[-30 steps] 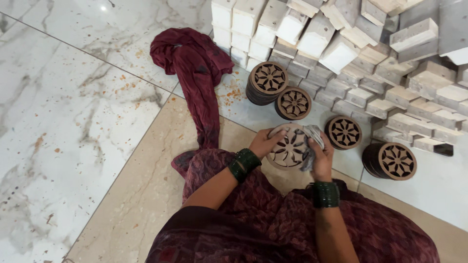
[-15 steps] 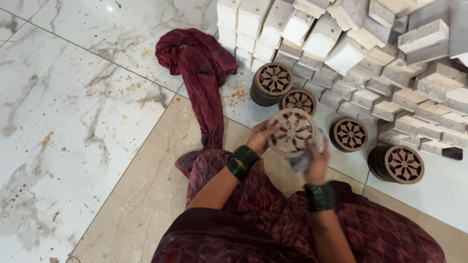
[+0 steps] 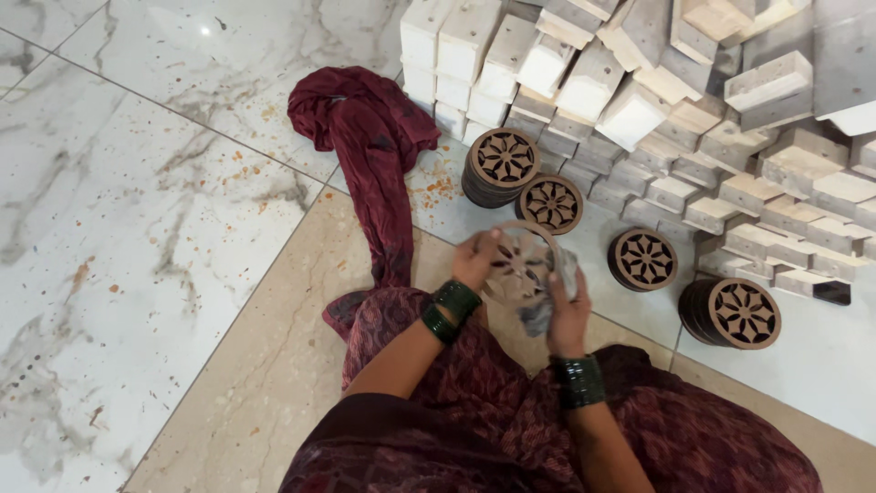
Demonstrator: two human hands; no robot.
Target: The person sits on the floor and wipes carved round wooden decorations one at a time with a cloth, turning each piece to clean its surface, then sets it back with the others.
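My left hand [image 3: 476, 258] grips the left edge of a round brown wooden disc with a cut-out flower pattern [image 3: 516, 265], held tilted above the floor. My right hand [image 3: 568, 306] presses a grey cloth [image 3: 546, 309] against the disc's lower right side. Both wrists carry dark green bangles. Behind the disc stand stacks of the same discs: a tall one [image 3: 501, 164], a lower one [image 3: 550, 203], another [image 3: 644, 259] and one at the right [image 3: 735, 313].
A pile of white rectangular blocks [image 3: 657, 100] fills the top right. A maroon cloth [image 3: 367, 146] trails over the marble floor [image 3: 137, 201] toward my lap. Orange dust specks lie near the tall stack.
The disc has been lifted and turned in my hands, moving slightly up and left. My right hand with the cloth has shifted down along the disc's right side.
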